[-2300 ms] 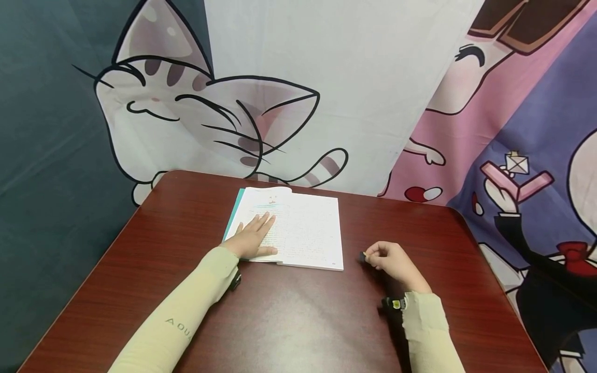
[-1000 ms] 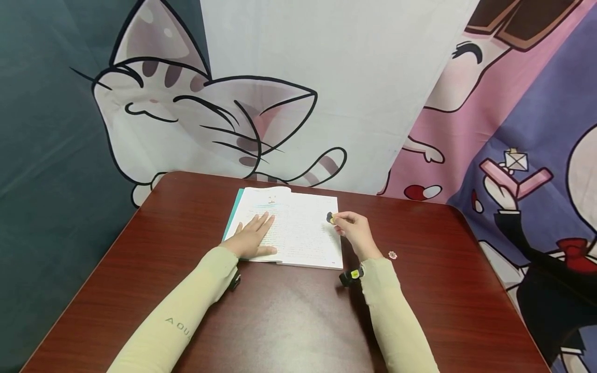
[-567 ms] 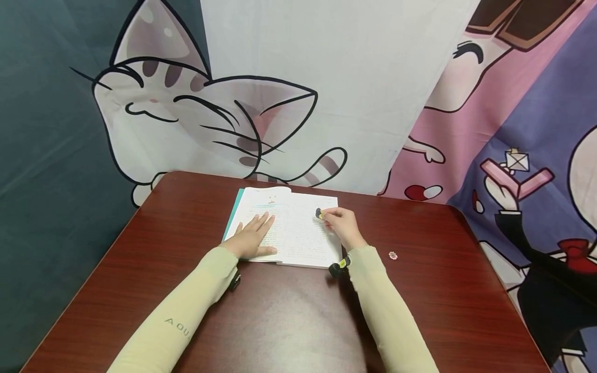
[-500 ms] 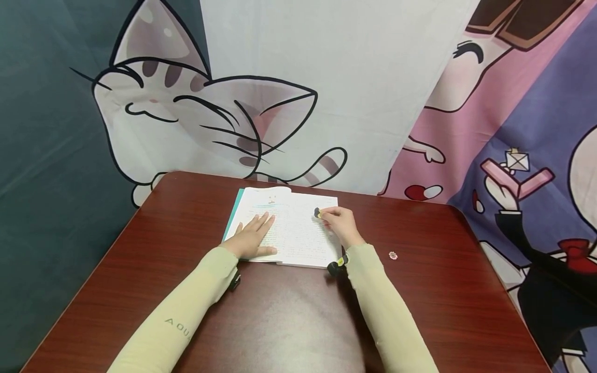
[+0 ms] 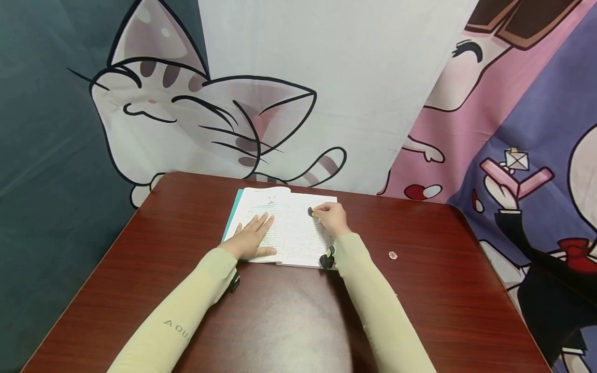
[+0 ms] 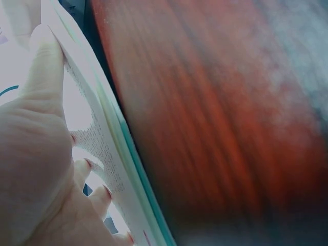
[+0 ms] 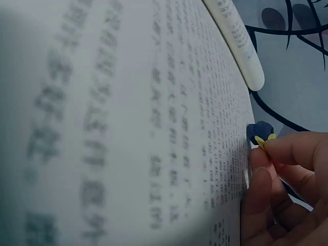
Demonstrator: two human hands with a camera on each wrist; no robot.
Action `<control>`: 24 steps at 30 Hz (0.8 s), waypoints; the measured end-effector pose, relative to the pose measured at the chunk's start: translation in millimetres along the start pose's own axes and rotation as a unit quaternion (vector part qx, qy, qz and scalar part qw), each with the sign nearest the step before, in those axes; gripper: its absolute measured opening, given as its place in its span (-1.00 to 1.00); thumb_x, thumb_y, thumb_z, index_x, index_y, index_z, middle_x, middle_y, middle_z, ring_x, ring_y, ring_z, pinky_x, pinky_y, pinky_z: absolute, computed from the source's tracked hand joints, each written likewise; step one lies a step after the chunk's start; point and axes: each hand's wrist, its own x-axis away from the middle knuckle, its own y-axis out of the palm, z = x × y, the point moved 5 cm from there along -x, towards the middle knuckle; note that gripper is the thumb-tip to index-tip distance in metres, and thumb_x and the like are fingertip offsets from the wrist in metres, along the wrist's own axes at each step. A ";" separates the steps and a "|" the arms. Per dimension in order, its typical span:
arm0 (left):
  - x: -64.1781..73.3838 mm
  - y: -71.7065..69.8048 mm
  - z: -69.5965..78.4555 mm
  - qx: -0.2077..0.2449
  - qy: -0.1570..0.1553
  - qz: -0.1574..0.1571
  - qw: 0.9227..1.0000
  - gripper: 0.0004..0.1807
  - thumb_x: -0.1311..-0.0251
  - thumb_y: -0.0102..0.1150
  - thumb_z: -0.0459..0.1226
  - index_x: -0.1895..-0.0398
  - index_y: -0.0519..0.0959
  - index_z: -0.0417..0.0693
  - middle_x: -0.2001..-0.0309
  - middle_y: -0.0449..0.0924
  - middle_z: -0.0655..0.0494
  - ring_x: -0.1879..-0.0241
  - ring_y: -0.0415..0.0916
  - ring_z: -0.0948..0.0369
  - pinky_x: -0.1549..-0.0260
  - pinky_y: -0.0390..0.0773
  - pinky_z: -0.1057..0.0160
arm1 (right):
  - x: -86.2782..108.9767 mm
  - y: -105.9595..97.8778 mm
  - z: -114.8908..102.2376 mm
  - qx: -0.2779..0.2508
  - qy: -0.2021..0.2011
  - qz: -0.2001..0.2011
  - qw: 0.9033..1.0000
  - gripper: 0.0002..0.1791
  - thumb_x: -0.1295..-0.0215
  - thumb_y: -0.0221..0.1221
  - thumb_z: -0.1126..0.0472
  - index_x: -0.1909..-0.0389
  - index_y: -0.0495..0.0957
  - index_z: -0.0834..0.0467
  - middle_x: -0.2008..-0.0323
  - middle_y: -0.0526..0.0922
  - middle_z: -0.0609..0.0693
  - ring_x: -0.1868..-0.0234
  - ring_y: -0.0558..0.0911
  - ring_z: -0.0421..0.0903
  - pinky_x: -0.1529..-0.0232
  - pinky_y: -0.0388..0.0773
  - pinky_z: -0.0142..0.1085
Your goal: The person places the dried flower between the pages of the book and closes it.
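Observation:
An open book (image 5: 305, 243) with printed pages lies on the table. My left hand (image 5: 251, 239) rests flat on its left page with fingers spread; in the left wrist view the thumb (image 6: 43, 66) lies along the page edge. Over the upper part of the right page, my right hand (image 5: 332, 217) pinches a small dark-blue, flower-like piece with yellow bits (image 7: 261, 132) between thumb and index finger. The piece is at or just above the paper; whether it touches I cannot tell.
A small pinkish, round, flower-shaped trinket (image 5: 393, 255) lies on the brown table (image 5: 443, 290) to the right of the book. Behind the table's far edge hangs a cloth (image 5: 364, 77) with cartoon animals.
My right hand has moved from the table right of the book leftward onto the right page, carrying the dark-blue piece. The pinkish trinket has come into sight. My left hand stays put.

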 end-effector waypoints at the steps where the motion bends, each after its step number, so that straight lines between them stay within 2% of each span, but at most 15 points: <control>1: -0.1 0.0 -0.1 0.000 0.000 0.000 1.000 0.04 -0.37 0.14 0.16 -0.65 -0.14 -0.14 -0.64 -0.26 -0.17 -0.59 -0.28 -0.19 -0.40 -0.19 -0.43 | -0.2 0.4 -0.8 0.008 -0.004 0.001 1.000 -0.86 -0.34 0.28 0.22 0.27 0.76 0.20 0.28 0.71 0.07 0.48 0.53 -0.17 0.47 0.47 -0.39; 4: -0.4 0.4 -0.4 -0.003 0.000 -0.004 1.000 0.04 -0.38 0.13 0.16 -0.65 -0.15 -0.13 -0.64 -0.27 -0.16 -0.59 -0.30 -0.18 -0.40 -0.20 -0.43 | -1.0 1.5 -1.7 0.031 -0.015 0.004 0.999 -0.87 -0.32 0.30 0.22 0.30 0.78 0.19 0.28 0.74 0.06 0.43 0.56 -0.12 0.45 0.49 -0.35; 10: 0.0 -0.1 -0.4 -0.003 0.003 0.000 1.000 0.03 -0.38 0.14 0.16 -0.65 -0.14 -0.14 -0.64 -0.26 -0.17 -0.59 -0.29 -0.19 -0.40 -0.19 -0.43 | -2.4 4.2 -3.0 0.067 -0.042 0.015 0.997 -0.89 -0.29 0.33 0.23 0.30 0.80 0.16 0.27 0.77 0.06 0.21 0.65 0.01 0.19 0.56 -0.13; 13: 0.2 -0.1 -0.3 -0.004 0.003 0.001 1.000 0.03 -0.38 0.14 0.15 -0.65 -0.14 -0.15 -0.64 -0.25 -0.17 -0.59 -0.28 -0.19 -0.40 -0.18 -0.43 | -2.6 4.9 -2.5 0.071 -0.045 0.022 0.996 -0.91 -0.27 0.34 0.25 0.30 0.79 0.17 0.30 0.75 0.07 0.22 0.67 0.03 0.14 0.59 -0.06; 19: -0.9 1.2 -1.5 0.000 0.004 0.003 1.000 0.03 -0.38 0.14 0.15 -0.64 -0.13 -0.16 -0.63 -0.25 -0.18 -0.59 -0.27 -0.20 -0.39 -0.18 -0.44 | -4.0 3.2 -0.8 0.058 -0.037 0.040 0.997 -0.94 -0.23 0.35 0.29 0.32 0.72 0.21 0.34 0.70 0.07 0.27 0.61 0.01 0.19 0.55 -0.12; 24: -1.4 1.8 -3.0 -0.003 0.002 0.002 1.000 0.03 -0.38 0.13 0.16 -0.65 -0.15 -0.14 -0.64 -0.27 -0.16 -0.59 -0.29 -0.19 -0.40 -0.19 -0.43 | -3.6 -1.7 -0.6 0.037 -0.022 0.046 0.998 -0.90 -0.33 0.24 0.29 0.27 0.71 0.22 0.31 0.68 0.09 0.32 0.56 -0.04 0.31 0.49 -0.24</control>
